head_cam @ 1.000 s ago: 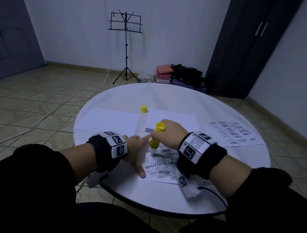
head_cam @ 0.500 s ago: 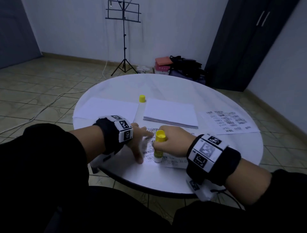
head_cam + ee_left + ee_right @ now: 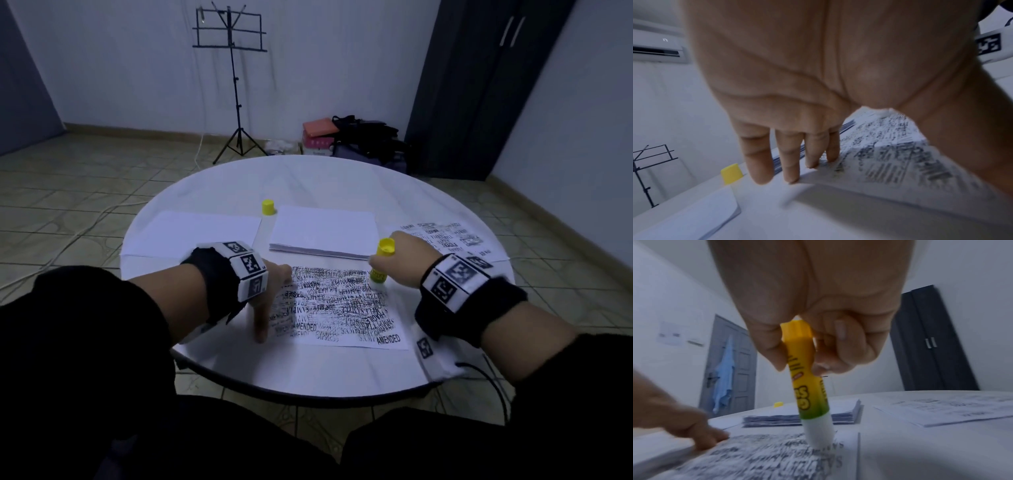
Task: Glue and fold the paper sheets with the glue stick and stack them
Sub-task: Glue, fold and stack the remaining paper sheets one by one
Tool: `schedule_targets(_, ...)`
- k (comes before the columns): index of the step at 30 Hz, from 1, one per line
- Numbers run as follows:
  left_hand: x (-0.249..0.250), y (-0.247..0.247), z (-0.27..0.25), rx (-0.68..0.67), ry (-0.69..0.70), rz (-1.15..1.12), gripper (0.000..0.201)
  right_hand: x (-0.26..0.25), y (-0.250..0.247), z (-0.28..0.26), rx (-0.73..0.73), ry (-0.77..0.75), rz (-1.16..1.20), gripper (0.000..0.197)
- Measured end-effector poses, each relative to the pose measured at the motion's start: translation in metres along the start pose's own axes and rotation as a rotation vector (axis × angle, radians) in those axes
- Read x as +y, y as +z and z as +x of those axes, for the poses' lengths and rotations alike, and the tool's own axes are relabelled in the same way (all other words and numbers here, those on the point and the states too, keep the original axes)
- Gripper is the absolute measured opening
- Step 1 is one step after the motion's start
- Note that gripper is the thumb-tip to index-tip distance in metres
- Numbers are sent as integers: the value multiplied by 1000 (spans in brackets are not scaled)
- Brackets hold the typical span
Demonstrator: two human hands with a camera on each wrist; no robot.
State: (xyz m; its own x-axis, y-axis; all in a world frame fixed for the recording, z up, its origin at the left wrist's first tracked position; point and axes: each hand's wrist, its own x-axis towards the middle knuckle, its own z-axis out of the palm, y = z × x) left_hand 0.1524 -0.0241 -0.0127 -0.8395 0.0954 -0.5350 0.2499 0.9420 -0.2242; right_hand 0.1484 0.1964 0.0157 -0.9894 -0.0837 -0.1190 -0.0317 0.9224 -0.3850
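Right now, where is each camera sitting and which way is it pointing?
Head: above the round white table, looking forward and down; both forearms, left hand, right hand.
Left wrist: under the left palm, looking along the fingers pressing the printed paper sheet.
Right wrist: under the right hand, looking at the yellow glue stick it grips, tip on the sheet.
All three views show the small yellow cap.

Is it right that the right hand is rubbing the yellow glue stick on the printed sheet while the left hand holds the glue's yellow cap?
Not quite. In the head view the small yellow cap stands alone on the round white table; the left hand presses flat on the printed paper sheet. The right hand does rub the yellow glue stick there.
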Motion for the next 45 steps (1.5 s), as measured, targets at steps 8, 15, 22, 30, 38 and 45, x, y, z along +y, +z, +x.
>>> schedule_targets(8, -2, 4, 7, 27, 3, -58, 116, 3, -4, -21, -147, 7, -91, 23)
schedule_targets(15, -10, 11, 8, 61, 67, -168, 118, 36, -13, -19, -112, 106, 360, 27)
schedule_targets(22, -15, 15, 3, 78, 184, -138, 115, 64, -4, 18, 39, 244, 503, 53)
schedule_targets(30, -20, 15, 4, 61, 211, -90, 137, 69, 8, 32, 23, 357, 370, 65)
schedule_targets(38, -22, 18, -5, 46, 238, -175, 172, 48, 3, -3, -44, 372, 186, 35)
schedule_targets(45, -62, 13, -14, 163, 110, -400, 115, -28, 16, -26, -180, -26, 63, 36)
